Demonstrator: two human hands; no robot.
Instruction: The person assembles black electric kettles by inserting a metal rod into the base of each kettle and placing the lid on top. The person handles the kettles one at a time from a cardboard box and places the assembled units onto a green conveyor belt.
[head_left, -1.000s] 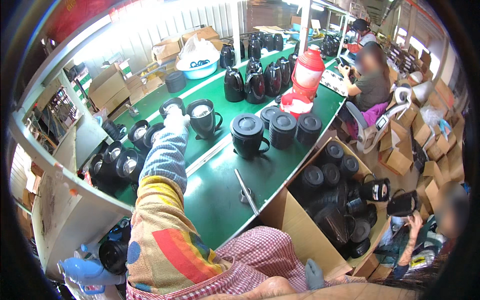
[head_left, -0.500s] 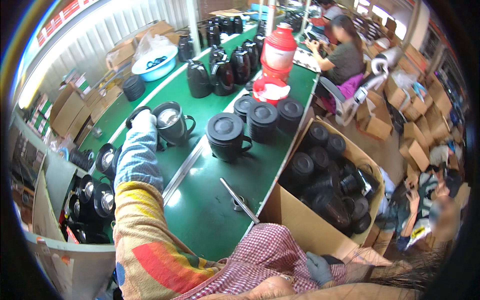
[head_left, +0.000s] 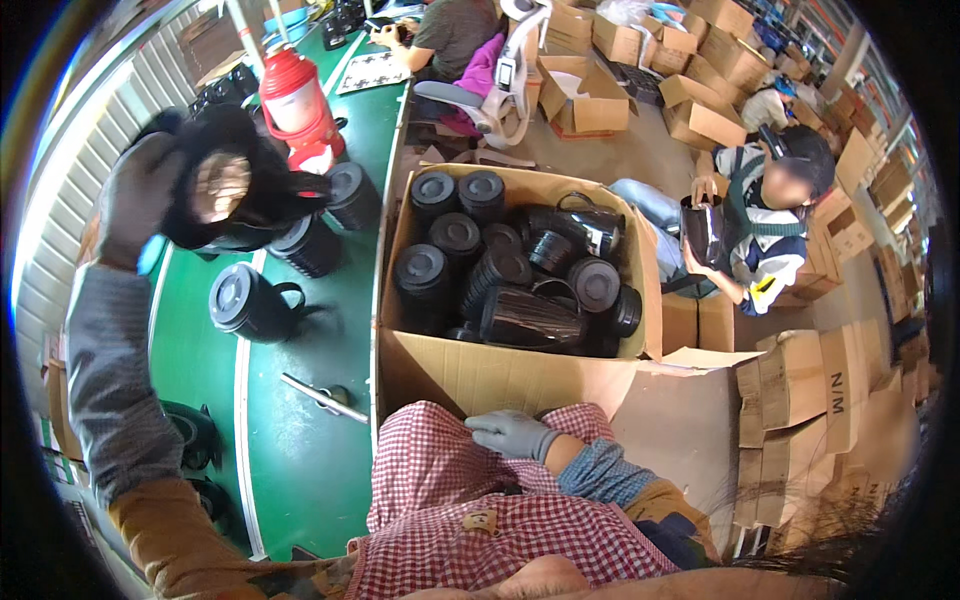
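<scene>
My left hand (head_left: 135, 205), in a dark-looking glove, is raised at the left, its fingers closed on a black mug (head_left: 250, 205). The mug is tilted so that its round, shiny metal-lined mouth shows; its far side is dark and hard to make out. Below it on the green bench (head_left: 300, 480) stands a lidded black handled mug (head_left: 250, 303), with stacks of black lids (head_left: 352, 195) farther back. My right hand (head_left: 513, 434), in a grey glove, lies with fingers stretched out on my checked apron (head_left: 440, 470), holding nothing.
A cardboard box (head_left: 480, 372) of black jugs and lids stands beside the bench. A metal bar (head_left: 325, 397) lies near the bench edge, and a red-and-white container (head_left: 298, 105) stands farther back. One person (head_left: 440, 40) sits beyond; another (head_left: 765, 215) holds a dark vessel at the right.
My left hand has risen from the bench and come nearer with the black mug. The view has swung right, bringing the box to the middle and my right hand fully into sight.
</scene>
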